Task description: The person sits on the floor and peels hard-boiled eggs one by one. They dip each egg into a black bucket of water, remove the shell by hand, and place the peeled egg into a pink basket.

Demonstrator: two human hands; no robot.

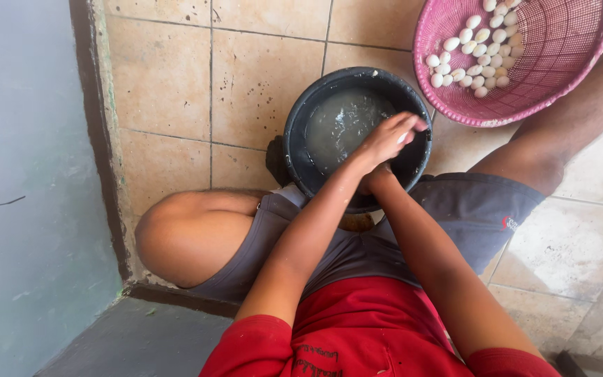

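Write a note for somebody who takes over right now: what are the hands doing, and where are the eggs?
Left hand: over the black bucket of cloudy water, something small and white at its fingertips, probably an egg.
Right hand: mostly hidden under the left, at the bucket's near rim; grip unclear.
White eggs lie piled in the pink basket on the tiled floor, beside the bucket.
Done and left: cannot tell which eggs have been in the water.

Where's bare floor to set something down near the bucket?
Free: the tan tiled floor between the grey wall and the black bucket, running up past the bucket's top. Crowded: the right, where the pink basket of white eggs almost touches the bucket, and the near side, where knees and both hands close it in.
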